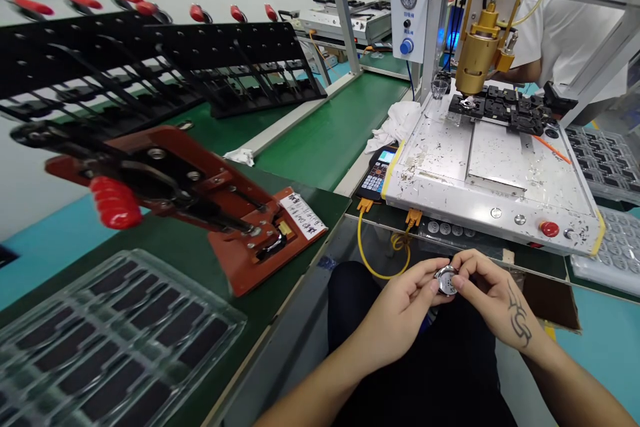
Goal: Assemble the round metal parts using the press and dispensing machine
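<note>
Above my lap, both hands pinch a small round silver part (pixel 447 280) with a shiny metal rim and a printed face, perhaps a watch case. My left hand (pixel 407 310) grips it from the left, thumb along the lower edge. On the other side my right hand (pixel 495 290) holds the rim between thumb and fingers. The fingers hide the part's underside. Just beyond the hands is the front of a white dispensing machine (pixel 450 193), whose gold head (pixel 475 57) stands over a black fixture (pixel 510 110).
A brown toggle press (pixel 270 260) with a red handle (pixel 115 203) stands at left, behind a clear tray (pixel 135 333) of dark parts. Black clamp fixtures (pixel 240 60) line the back. A keypad controller (pixel 377 173) and yellow cable (pixel 367 253) sit beside the machine. A person (pixel 575 47) is behind it.
</note>
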The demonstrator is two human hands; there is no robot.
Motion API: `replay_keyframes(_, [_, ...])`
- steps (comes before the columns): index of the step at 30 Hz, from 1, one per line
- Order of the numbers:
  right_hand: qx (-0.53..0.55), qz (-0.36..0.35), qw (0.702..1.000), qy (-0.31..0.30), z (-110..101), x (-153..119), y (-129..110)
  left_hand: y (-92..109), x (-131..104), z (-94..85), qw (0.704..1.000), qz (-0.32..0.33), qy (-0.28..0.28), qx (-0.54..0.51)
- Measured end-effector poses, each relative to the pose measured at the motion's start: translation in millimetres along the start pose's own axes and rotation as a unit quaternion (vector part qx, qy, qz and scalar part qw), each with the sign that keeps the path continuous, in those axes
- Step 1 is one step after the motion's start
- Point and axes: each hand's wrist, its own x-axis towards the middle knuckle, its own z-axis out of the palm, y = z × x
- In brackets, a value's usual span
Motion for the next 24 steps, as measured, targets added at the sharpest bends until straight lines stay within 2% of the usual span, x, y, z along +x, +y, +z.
replay_keyframes(10, [-0.024,-0.021,0.999,0.015,2.9,-1.0,1.8,-2.3,1.0,2.8,1.000,0.016,-0.004,0.025])
replay_keyframes(13, [-0.053,-0.045,0.997,0.030,5.3,-1.4,0.3,-6.4,1.8,4.5,0.997,0.041,0.004,0.066])
replay_keyframes(17, [-0.111,-0.087,0.988,0.068,9.1,-2.5,5.6,-15.3,2.9,4.0,0.983,0.081,0.047,0.157])
replay_keyframes(20, [-0.142,-0.088,0.982,0.090,8.7,-2.8,13.0,-16.0,2.4,-0.4,0.980,0.087,0.039,0.175])
replay_keyframes(22, [-0.162,-0.093,0.981,0.059,6.7,-1.4,15.3,-10.5,1.7,-5.4,0.976,0.083,0.009,0.202])
replay_keyframes(24, [-0.172,-0.120,0.978,-0.014,4.6,1.8,14.3,-1.3,1.2,-10.7,0.959,0.078,-0.023,0.272])
